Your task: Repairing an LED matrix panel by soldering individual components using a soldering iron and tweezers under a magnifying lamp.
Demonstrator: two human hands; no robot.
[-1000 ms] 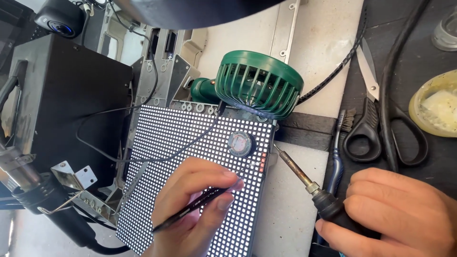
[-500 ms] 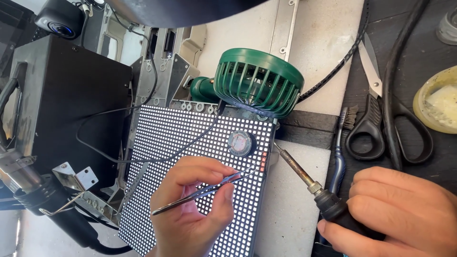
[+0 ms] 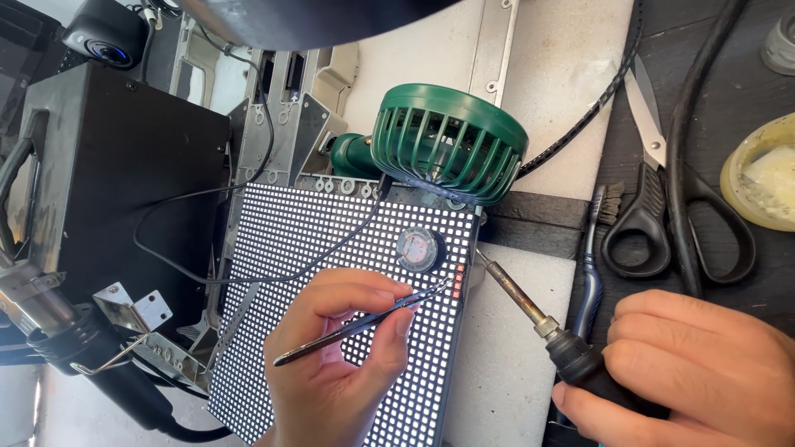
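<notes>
The lit LED panel [image 3: 331, 273], a flat rectangular board covered in a tight grid of small white dots, lies tilted across the middle of the bench and serves as the anchor for everything else. On its upper right part rests a small round disc with a glassy face [image 3: 419, 249], and a thin black cable [image 3: 331, 248] loops across the grid from the left. The left hand [image 3: 339, 364] rests over the panel's lower half, its fingers pinched shut around slim dark metal tweezers [image 3: 356, 324], whose tips reach the panel's right edge beside a few reddish dots. From the right of the panel, the right hand [image 3: 696, 372] is wrapped closed on the black handle of a soldering iron [image 3: 530, 310]; its dull metal shaft slants up-left so that the tip sits at the panel's right edge, just above the tweezer tips. Overhanging the panel's top right corner is a green plastic fan [image 3: 447, 153] with a round slatted cage, crowding the space above the work point. Left of the panel stands a matte black box [image 3: 108, 190], with a bent metal bracket [image 3: 132, 310] below it. Well to the right of the panel lie black-handled scissors [image 3: 662, 207] with steel blades, a small bristle brush [image 3: 600, 240], a thick black cord [image 3: 687, 132] and a round yellowish tub [image 3: 762, 170].
</notes>
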